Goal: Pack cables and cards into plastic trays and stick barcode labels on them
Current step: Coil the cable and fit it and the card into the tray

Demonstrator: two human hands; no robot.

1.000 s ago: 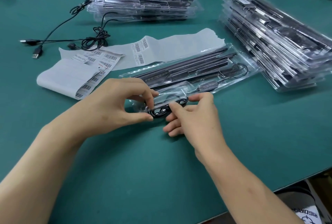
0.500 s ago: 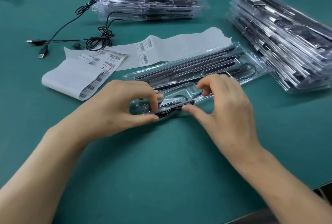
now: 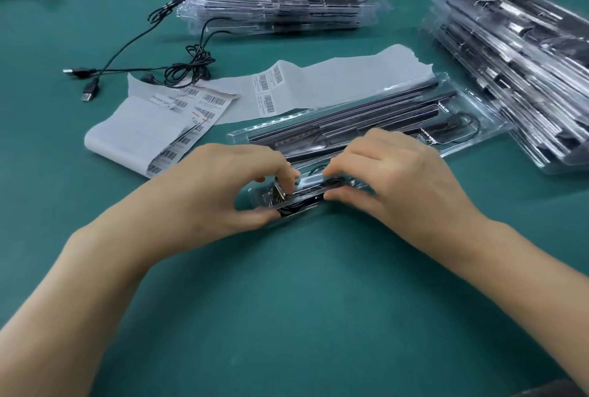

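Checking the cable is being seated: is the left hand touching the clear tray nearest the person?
Touching. The head view shows the left hand pinching the clear tray, thumb at its near edge, fingertips on top.

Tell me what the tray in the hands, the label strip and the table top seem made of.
Tray: thin clear plastic, glossy; the contents show through and its ridges catch glare. Label strip: white paper, matte, with a torn end, likely peel-off backing. Table top: teal, matte and even, possibly a rubber or vinyl mat; unclear.
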